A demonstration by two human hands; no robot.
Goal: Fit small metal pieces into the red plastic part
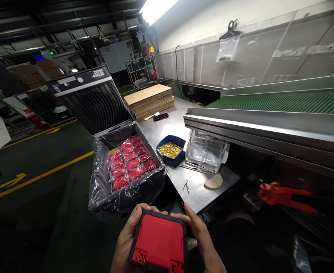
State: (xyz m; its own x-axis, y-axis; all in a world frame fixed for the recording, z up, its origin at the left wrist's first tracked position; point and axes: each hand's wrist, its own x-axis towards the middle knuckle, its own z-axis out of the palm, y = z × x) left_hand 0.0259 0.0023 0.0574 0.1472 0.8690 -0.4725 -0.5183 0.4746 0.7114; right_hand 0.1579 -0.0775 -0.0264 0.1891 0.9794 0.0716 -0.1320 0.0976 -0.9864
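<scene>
Both my hands hold a flat red plastic part with a black rim [159,242] low in the view, in front of me. My left hand [126,237] grips its left edge. My right hand [201,237] grips its right edge, fingers along the top. Just beyond the part stands a black crate lined with clear plastic [98,182], holding rows of similar red parts [131,163].
A steel table [197,187] carries a blue bin of small brass pieces [170,150], a clear plastic box [205,151], small pliers [186,185] and stacked cardboard [150,99]. A green conveyor [283,100] runs at right. A red tool [283,195] lies lower right.
</scene>
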